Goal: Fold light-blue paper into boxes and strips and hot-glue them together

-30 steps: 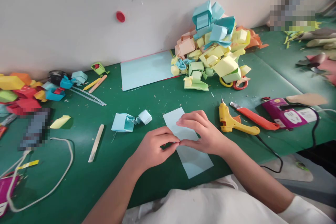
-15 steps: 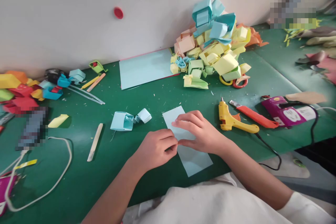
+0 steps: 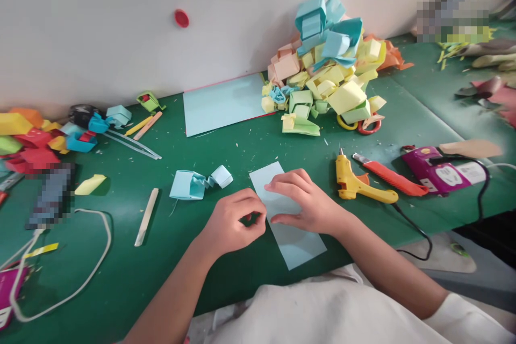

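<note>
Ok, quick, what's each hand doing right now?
Left hand: curled, fingertips at the left edge of the light blue paper strip; grip cannot be told.
Right hand: open, pressing flat on the strip.

Two bare forearms, left hand (image 3: 234, 223) and right hand (image 3: 308, 204) both ungloved, no rings or watch visible, white short sleeve at right upper arm (lower right corner), white garment across the lap or torsо, plain fabric, slightly creased

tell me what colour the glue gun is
Yellow; the glue gun shows clearly in the head view.
</note>
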`<state>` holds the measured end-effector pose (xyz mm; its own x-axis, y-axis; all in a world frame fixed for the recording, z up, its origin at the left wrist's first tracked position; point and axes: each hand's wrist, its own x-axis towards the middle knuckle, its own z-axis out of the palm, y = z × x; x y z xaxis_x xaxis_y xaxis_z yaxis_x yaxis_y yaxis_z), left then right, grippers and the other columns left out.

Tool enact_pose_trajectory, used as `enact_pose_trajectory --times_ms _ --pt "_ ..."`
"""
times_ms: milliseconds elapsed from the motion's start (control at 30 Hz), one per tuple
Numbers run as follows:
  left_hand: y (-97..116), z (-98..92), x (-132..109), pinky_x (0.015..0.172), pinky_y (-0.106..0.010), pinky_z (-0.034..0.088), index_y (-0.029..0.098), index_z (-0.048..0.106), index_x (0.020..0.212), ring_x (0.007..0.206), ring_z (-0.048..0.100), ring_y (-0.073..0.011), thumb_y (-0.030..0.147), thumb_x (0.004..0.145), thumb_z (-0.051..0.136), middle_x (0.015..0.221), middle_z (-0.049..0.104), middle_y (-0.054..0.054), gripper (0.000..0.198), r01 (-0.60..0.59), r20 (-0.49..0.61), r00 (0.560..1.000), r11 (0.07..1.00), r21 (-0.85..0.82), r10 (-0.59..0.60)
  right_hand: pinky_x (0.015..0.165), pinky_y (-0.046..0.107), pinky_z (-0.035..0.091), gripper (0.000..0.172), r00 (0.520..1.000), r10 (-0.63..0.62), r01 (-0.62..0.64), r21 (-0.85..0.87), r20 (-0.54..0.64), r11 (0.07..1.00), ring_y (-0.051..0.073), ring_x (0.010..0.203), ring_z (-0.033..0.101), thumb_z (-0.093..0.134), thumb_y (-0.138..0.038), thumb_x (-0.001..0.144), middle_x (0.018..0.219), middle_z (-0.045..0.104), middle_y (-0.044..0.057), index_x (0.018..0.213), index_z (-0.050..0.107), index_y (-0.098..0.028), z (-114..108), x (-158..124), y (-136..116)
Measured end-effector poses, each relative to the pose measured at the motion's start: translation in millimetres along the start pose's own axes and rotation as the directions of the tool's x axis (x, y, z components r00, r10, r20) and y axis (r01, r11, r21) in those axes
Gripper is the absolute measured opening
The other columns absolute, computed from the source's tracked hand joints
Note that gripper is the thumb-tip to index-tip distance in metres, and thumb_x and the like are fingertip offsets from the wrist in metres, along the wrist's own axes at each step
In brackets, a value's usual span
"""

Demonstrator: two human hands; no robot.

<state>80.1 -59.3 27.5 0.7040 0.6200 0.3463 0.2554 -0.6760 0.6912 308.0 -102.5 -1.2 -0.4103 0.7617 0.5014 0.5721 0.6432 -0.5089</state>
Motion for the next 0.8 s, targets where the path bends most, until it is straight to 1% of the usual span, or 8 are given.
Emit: enact_pose_trajectory --times_ms 100,267,367,467,533,633,733,800 --pt "-1.3 -4.2 0.2 0.053 -0.023 0.041 0.02 0.062 0.079 0.059 0.047 -0.009 0.003 0.08 0.057 0.078 0.059 0.001 0.018 0.048 0.007 0.999 0.998 -0.045 -0.048 0.092 0.046 0.051 0.062 1.0 -0.001 0.001 0.024 -0.02 1.0 0.028 0.112 0.059 0.068 -0.045 0.096 0.125 0.062 0.012 0.149 0.041 -0.029 -0.1 -0.2 0.2" --pt "-1.2 -4.7 -0.7 0.055 -0.024 0.038 0.02 0.055 0.076 0.061 0.045 -0.0105 0.006 0.083 0.052 0.073 0.05 0.002 0.016 0.087 0.072 0.994 0.99 -0.113 -0.079 0.092 0.044 0.049 0.064 0.996 -0.019 0.027 0.094 -0.089 0.995 0.028 0.11 0.062 0.071 -0.054 0.092 0.121 0.065 0.012 0.143 0.045 -0.026 1.1 -0.3 2.9" --pt "0.4 -2.3 -0.4 0.053 -0.024 0.034 0.02 0.05 0.071 0.058 0.042 -0.0106 0.008 0.087 0.05 0.07 0.047 0.002 0.02 0.093 0.12 0.99 0.99 -0.102 -0.081 0.09 0.043 0.049 0.063 0.99 -0.037 0.053 0.112 -0.139 0.992 0.027 0.107 0.065 0.068 -0.061 0.09 0.116 0.068 0.01 0.139 0.049 -0.026 2.2 0.1 4.8" --pt "1.3 -0.8 0.5 0.051 -0.024 0.033 0.021 0.044 0.066 0.056 0.04 -0.0107 0.013 0.092 0.048 0.066 0.044 0.003 0.027 0.104 0.15 0.984 0.992 -0.075 -0.092 0.086 0.041 0.048 0.058 0.98 -0.054 0.077 0.116 -0.191 0.99 0.025 0.1 0.067 0.068 -0.063 0.089 0.111 0.07 0.009 0.132 0.054 -0.026 3.0 0.5 5.3" --pt "1.3 -0.5 1.0 0.053 -0.024 0.035 0.02 0.047 0.068 0.057 0.042 -0.0107 0.016 0.096 0.048 0.068 0.046 0.003 0.028 0.116 0.165 0.981 0.992 -0.056 -0.105 0.084 0.04 0.048 0.053 0.974 -0.063 0.091 0.122 -0.217 0.988 0.024 0.096 0.068 0.069 -0.061 0.09 0.108 0.07 0.007 0.127 0.056 -0.026 3.0 0.4 4.8" --pt "0.4 0.2 1.4 0.057 -0.024 0.039 0.019 0.056 0.077 0.061 0.049 -0.0105 0.016 0.098 0.049 0.076 0.053 0.002 0.023 0.14 0.169 0.977 0.989 -0.039 -0.132 0.083 0.04 0.048 0.04 0.974 -0.056 0.088 0.137 -0.219 0.987 0.023 0.094 0.068 0.071 -0.052 0.092 0.106 0.07 0.006 0.12 0.057 -0.027 2.1 -0.1 3.3" --pt "-3.1 3.2 0.5 0.058 -0.024 0.041 0.019 0.061 0.085 0.064 0.052 -0.0105 0.014 0.098 0.05 0.081 0.057 0.001 0.018 0.146 0.148 0.978 0.989 0.004 -0.145 0.082 0.04 0.048 0.017 0.982 -0.037 0.065 0.145 -0.185 0.987 0.021 0.09 0.066 0.067 -0.029 0.097 0.103 0.069 0.004 0.111 0.057 -0.027 0.7 -0.1 0.9" --pt "-7.9 6.3 -1.0 0.061 -0.025 0.044 0.019 0.064 0.093 0.068 0.056 -0.012 0.012 0.097 0.051 0.085 0.061 0.0 0.016 0.129 0.117 0.984 0.989 0.068 -0.136 0.081 0.039 0.047 0.012 0.988 -0.025 0.05 0.164 -0.149 0.985 0.019 0.086 0.065 0.059 -0.016 0.098 0.097 0.069 0.003 0.105 0.058 -0.026 0.0 0.4 -0.6"
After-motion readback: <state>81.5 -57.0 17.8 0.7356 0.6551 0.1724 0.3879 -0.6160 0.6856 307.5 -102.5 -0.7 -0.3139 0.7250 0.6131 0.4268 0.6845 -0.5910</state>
